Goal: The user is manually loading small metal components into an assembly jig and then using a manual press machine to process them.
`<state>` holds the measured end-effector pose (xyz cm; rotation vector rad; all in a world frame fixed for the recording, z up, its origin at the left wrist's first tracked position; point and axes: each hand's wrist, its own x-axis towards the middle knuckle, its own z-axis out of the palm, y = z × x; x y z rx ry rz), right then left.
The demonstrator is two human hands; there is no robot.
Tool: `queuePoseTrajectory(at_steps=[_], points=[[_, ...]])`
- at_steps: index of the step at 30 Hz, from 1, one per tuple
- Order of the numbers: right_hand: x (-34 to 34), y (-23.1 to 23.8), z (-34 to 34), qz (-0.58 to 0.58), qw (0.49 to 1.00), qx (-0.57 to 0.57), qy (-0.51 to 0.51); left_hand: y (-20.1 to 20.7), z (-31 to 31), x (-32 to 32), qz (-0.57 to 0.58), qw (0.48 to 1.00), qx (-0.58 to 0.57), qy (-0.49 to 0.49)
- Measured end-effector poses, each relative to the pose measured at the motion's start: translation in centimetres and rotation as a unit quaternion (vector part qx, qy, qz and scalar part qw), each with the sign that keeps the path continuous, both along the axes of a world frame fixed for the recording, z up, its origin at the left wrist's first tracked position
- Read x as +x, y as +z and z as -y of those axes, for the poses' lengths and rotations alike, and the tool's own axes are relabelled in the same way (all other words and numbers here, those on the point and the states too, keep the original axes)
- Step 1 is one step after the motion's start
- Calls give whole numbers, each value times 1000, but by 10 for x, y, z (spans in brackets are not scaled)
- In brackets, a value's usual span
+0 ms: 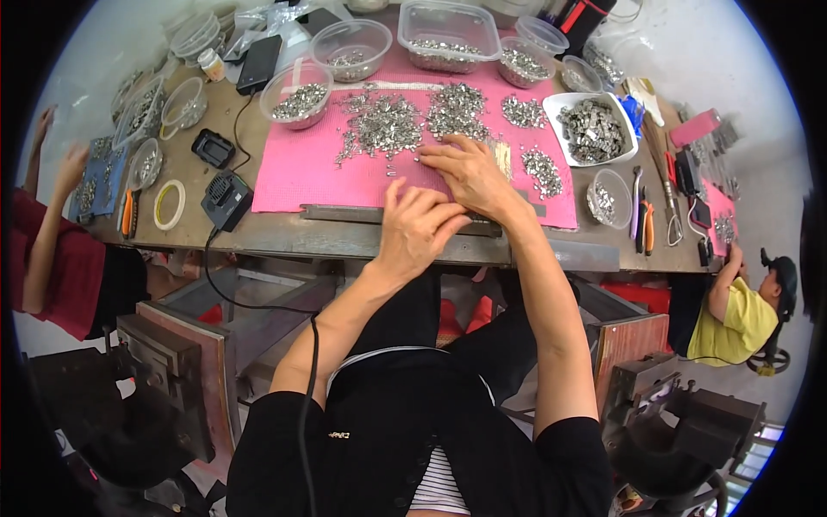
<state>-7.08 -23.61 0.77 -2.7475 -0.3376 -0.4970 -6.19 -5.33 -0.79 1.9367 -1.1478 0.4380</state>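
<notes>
My left hand [420, 226] is over a long dark metal bar [349, 214] at the bench's front edge. Its thumb and index finger come together there, while the other fingers bend above the bar; anything between them is too small to make out. Just beyond, my right hand [472, 179] reaches leftward over the pink mat [297, 177], fingers curled together and tips beside a few loose metal bits. Whatever it pinches is hidden. Small shiny metal pieces lie in heaps on the mat: one pile [383, 125] left of my right hand, another pile [457, 108] behind it.
Clear plastic tubs [349, 47] of metal parts stand along the back. A white bowl [594, 129] of metal pieces sits right, near pliers [646, 224]. A black charger [226, 198] and tape roll [170, 204] lie left. Other people sit at both sides.
</notes>
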Motion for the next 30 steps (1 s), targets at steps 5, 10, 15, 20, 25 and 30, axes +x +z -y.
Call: queuePoseTrajectory(at_steps=[5,10,15,20,25,30], points=[[-30,15,9,-56,995,71,27,13,-17,45,-14,996,76,41],[-42,23,16,-62,984,164,-37,13,-18,59,-15,984,176,-3],[-44,13,16,-5,985,160,-69,22,-41,54,-71,979,185,-52],[-20,11,5,7,991,126,-52,28,-31,65,-65,996,64,8],[-6,-1,-1,23,993,106,-42,21,-23,69,-51,989,126,59],[-6,-2,-2,23,994,97,-42,15,-16,69,-38,990,125,61]])
